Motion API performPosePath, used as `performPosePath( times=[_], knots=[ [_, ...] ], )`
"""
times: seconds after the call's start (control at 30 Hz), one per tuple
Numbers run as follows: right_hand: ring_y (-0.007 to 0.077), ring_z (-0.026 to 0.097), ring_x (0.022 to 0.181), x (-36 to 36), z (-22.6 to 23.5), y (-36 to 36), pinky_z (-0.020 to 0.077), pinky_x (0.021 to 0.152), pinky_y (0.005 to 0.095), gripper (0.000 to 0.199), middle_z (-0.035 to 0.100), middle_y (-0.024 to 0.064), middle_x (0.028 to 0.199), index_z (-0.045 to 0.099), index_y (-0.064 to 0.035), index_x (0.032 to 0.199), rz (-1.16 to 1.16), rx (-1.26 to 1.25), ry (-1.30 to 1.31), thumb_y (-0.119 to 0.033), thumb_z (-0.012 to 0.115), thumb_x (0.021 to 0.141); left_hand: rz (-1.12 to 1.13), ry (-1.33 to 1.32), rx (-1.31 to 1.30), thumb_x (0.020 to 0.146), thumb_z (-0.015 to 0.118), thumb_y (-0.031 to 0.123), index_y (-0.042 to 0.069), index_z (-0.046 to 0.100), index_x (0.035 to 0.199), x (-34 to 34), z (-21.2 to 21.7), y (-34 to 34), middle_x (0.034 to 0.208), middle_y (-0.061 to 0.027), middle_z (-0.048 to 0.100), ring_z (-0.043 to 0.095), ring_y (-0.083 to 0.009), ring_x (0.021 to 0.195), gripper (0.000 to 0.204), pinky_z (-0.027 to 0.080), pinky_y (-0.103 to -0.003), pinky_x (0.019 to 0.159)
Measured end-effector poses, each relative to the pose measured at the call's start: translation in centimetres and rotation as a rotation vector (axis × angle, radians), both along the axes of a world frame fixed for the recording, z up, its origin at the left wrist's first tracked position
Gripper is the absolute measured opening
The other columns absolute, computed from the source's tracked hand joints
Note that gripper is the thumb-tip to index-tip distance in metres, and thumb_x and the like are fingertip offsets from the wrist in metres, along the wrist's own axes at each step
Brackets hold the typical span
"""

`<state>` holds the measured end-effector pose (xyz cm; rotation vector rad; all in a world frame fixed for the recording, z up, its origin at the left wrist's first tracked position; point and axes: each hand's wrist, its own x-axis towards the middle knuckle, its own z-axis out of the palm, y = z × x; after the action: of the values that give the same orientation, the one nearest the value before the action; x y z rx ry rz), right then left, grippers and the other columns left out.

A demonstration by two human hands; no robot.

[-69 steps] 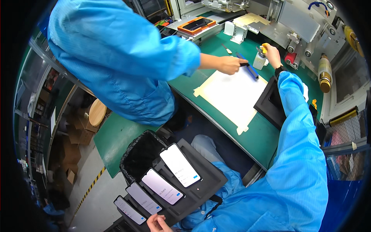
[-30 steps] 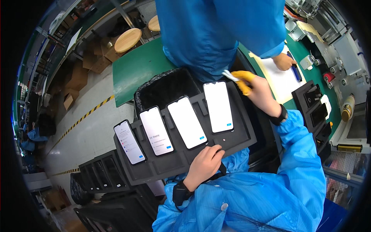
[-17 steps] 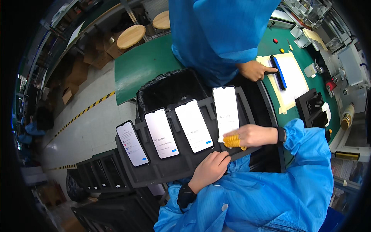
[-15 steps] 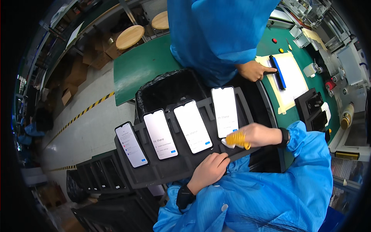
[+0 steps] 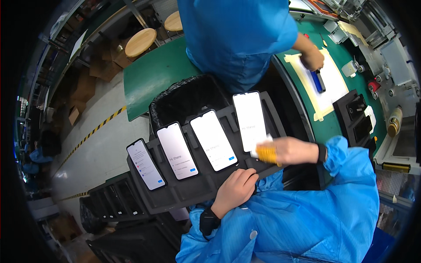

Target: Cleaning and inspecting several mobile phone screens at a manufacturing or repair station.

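My left hand (image 5: 235, 188) is closed over the near edge of a black tray (image 5: 186, 196), its fingers bent and pointing right. My right hand (image 5: 294, 150), with yellow finger cots (image 5: 266, 152) on its fingers, pinches a white wipe (image 5: 255, 150), most of it hidden. It is blurred by motion and lies over the lower right corner of the rightmost phone (image 5: 248, 115), whose screen is lit white. More lit phones lie leftward in the tray: one phone (image 5: 209, 127), another phone (image 5: 173, 142) and the leftmost phone (image 5: 144, 158), which shows a list.
Across from me a co-worker's hand (image 5: 312, 60) holds a blue roller (image 5: 317, 82) on a taped white sheet (image 5: 332, 90). A black-lined bin (image 5: 175, 105) stands behind the tray. More black trays (image 5: 115, 197) sit at the lower left, and a black fixture (image 5: 355, 115) at the right.
My right hand, with the wipe, has moved slightly upward over the phone's lower end. My left hand stays on the tray edge. The co-worker's hand and roller have changed position on the sheet.
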<state>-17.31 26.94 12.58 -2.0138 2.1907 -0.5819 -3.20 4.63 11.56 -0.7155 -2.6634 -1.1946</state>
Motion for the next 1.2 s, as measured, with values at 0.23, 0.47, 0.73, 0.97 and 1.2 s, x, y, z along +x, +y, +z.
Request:
performPosePath(
  times=[0.23,0.47,0.73,0.97,1.2],
  knots=[
    [0.0282,0.067,0.08,-5.2,4.8,-1.8,0.0535,0.072,0.0317,0.032,0.068,0.0137,0.097,0.063,-0.0042,0.114,-0.651,-0.318,-0.254,-0.004,0.065,0.083,-0.004,0.019,0.012,0.073,0.064,0.003,0.0,0.061,0.097,0.1,-0.2,0.1,0.103,-0.0087,0.058,0.057,-0.0233,0.086,0.025,0.051,-0.032,0.076],
    [0.0308,0.066,0.091,-6.8,-1.0,-2.5,0.0542,0.08,0.0361,0.036,0.063,0.0187,0.112,0.06,-0.0013,0.11,-0.431,-0.186,0.131,-0.001,0.062,0.075,0.016,0.024,0.028,0.074,0.066,0.001,0.0,0.063,0.093,-0.1,-0.1,0.4,0.099,-0.0083,0.06,0.059,-0.0236,0.082,0.019,0.051,-0.032,0.072],
    [0.0277,0.069,0.087,3.0,2.6,0.5,0.055,0.077,0.0332,0.025,0.068,0.0151,0.101,0.065,-0.0034,0.11,-0.482,-0.144,-0.427,-0.005,0.062,0.085,0.034,0.028,0.022,0.074,0.066,0.001,0.0,0.063,0.094,0.4,-0.3,0.5,0.098,-0.0086,0.06,0.059,-0.0236,0.082,0.02,0.051,-0.032,0.071],
    [0.0296,0.065,0.075,-8.4,0.5,-6.3,0.0524,0.068,0.0338,0.026,0.066,0.0169,0.086,0.065,-0.0016,0.11,-0.604,-0.322,-0.108,-0.009,0.065,0.085,0.077,0.176,-0.046,0.068,0.067,0.002,0.002,0.064,0.091,1.1,-1.0,0.6,0.096,-0.0075,0.061,0.059,-0.0248,0.083,0.024,0.049,-0.034,0.073],
    [0.0299,0.065,0.078,-7.8,1.7,-14.1,0.0532,0.072,0.0373,0.019,0.067,0.0148,0.084,0.066,0.0002,0.097,-0.387,-0.241,0.114,-0.006,0.065,0.079,0.33,0.158,-0.203,0.073,0.072,0.012,0.003,0.065,0.095,4.7,-0.6,-1.3,0.1,-0.006,0.061,0.057,-0.0236,0.09,0.024,0.046,-0.037,0.078]
  ],
)
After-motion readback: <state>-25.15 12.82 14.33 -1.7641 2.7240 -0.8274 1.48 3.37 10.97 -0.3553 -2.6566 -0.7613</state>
